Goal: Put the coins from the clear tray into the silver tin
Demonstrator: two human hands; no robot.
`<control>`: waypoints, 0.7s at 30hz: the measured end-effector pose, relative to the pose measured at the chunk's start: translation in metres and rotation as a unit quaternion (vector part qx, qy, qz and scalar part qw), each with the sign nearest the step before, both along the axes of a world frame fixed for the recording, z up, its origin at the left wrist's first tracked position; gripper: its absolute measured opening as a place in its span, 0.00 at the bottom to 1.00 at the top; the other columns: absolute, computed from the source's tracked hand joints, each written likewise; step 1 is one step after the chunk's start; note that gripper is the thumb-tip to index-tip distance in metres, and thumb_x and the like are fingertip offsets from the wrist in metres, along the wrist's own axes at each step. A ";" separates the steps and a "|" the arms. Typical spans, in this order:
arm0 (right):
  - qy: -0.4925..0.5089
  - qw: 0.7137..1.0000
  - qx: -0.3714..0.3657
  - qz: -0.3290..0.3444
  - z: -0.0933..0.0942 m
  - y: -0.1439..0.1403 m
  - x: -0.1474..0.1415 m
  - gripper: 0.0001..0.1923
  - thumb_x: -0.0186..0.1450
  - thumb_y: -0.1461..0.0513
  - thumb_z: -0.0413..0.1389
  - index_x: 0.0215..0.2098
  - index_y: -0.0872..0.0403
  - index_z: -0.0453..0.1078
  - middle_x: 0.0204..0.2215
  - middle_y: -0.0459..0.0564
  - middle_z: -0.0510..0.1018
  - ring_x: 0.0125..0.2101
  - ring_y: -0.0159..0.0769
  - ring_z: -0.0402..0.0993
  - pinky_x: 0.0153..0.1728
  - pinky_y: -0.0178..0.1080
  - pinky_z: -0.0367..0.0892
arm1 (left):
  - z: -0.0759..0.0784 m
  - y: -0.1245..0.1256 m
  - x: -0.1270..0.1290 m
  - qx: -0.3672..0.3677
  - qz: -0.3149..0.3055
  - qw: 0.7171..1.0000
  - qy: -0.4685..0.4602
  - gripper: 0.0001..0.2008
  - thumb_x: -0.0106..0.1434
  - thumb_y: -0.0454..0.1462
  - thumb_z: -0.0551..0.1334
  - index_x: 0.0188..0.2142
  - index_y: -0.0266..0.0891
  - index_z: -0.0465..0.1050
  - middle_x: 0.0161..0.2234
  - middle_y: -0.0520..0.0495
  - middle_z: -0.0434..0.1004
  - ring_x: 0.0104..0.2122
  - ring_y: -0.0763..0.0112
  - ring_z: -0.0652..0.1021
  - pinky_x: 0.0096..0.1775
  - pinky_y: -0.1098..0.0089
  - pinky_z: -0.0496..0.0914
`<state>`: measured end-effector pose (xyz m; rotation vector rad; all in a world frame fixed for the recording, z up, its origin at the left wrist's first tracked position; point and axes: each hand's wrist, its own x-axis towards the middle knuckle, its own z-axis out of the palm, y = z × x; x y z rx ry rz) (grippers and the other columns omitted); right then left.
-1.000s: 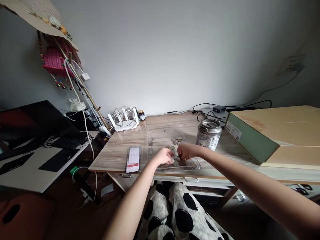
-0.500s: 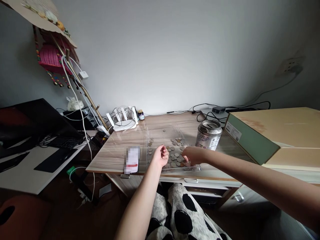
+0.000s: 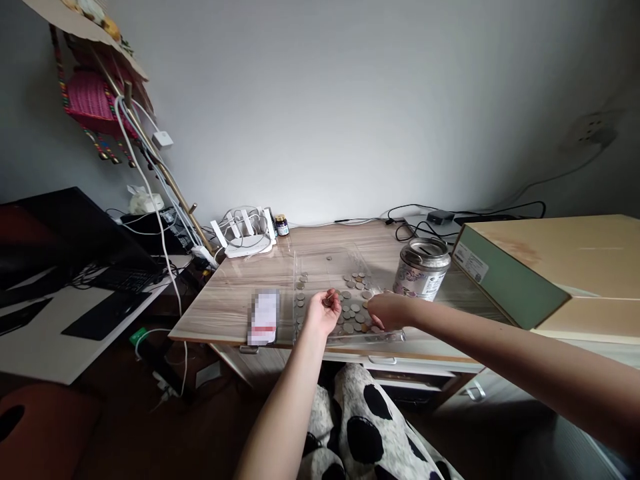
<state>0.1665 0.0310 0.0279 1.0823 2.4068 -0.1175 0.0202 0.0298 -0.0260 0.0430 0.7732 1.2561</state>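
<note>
Several coins (image 3: 356, 309) lie scattered in a shallow clear plastic tray (image 3: 336, 253) on the wooden desk. My left hand (image 3: 323, 315) is over the tray's left half, palm up with the fingers curled, and a coin (image 3: 327, 302) shows in it. At the tray's right side, my right hand (image 3: 389, 310) points down with bent fingers closed among the coins; whatever its fingertips hold is hidden. Just behind the right hand stands a round metal tin (image 3: 423, 270) with a slot in its lid.
A phone (image 3: 264, 319) lies left of the tray. Behind are a white router (image 3: 247, 243) and a small dark jar (image 3: 282, 225). A large box (image 3: 520, 273) takes up the desk's right side, with black cables (image 3: 415, 210) near the wall. Drawers are under the desk edge.
My left hand has turned and loosened a little, so the coin in it now shows. My right hand has stayed close to the same spot among the coins. The view has shifted slightly.
</note>
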 end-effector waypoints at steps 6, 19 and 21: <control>-0.020 0.999 -0.035 0.030 0.005 0.003 -0.002 0.10 0.43 0.71 0.54 0.23 0.57 0.74 0.24 0.54 0.75 0.30 0.43 0.70 0.26 0.38 0.60 | -0.001 -0.001 0.000 0.005 -0.008 1.000 0.004 0.07 0.53 0.28 0.51 0.23 0.31 0.65 0.15 0.48 0.65 0.15 0.81 0.66 0.17 0.81 0.62; 0.329 0.937 -0.020 -0.116 0.023 0.034 -0.026 0.08 0.50 0.65 0.53 0.26 0.56 0.73 0.23 0.47 0.76 0.24 0.30 0.69 0.23 0.29 0.59 | 0.006 -0.007 0.005 0.037 -0.065 0.997 0.005 0.10 0.56 0.32 0.48 0.27 0.29 0.66 0.25 0.38 0.71 0.29 0.64 0.76 0.29 0.68 0.72; 0.321 0.937 -0.001 -0.135 0.018 0.035 -0.035 0.08 0.49 0.66 0.53 0.25 0.57 0.73 0.23 0.48 0.76 0.24 0.30 0.69 0.23 0.29 0.59 | 0.006 -0.008 0.005 0.041 -0.053 0.998 0.000 0.10 0.57 0.30 0.48 0.27 0.29 0.66 0.24 0.39 0.72 0.29 0.65 0.76 0.30 0.69 0.72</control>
